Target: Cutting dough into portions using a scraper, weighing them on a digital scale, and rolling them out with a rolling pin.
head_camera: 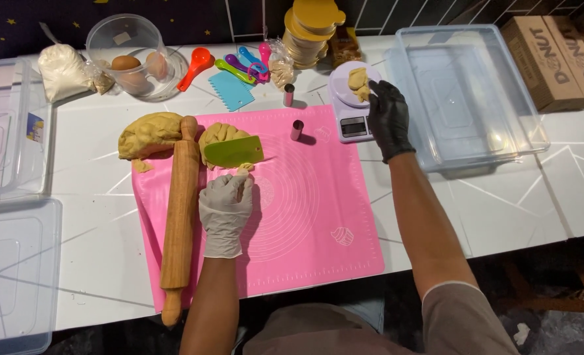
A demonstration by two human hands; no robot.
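We see the left hand (225, 212), in a pale glove, stretched forward over the pink mat (305, 223), its fingers closed on a green scraper (233, 150) that stands against a lump of dough (221, 135) near the mat's far edge. The right hand (388, 117), in a black glove, reaches to the far right corner of the mat, its fingertips pinching a small dough piece (357, 83) on the round plate of a small kitchen scale (351, 112). A wooden rolling pin (179, 210) lies along the mat's left edge, with a bigger dough mass (149, 135) beside its far end. At the tabletop's far right corner we see a brown cardboard box (555, 59) with dark printed lettering, beside a clear plastic tub (469, 92).
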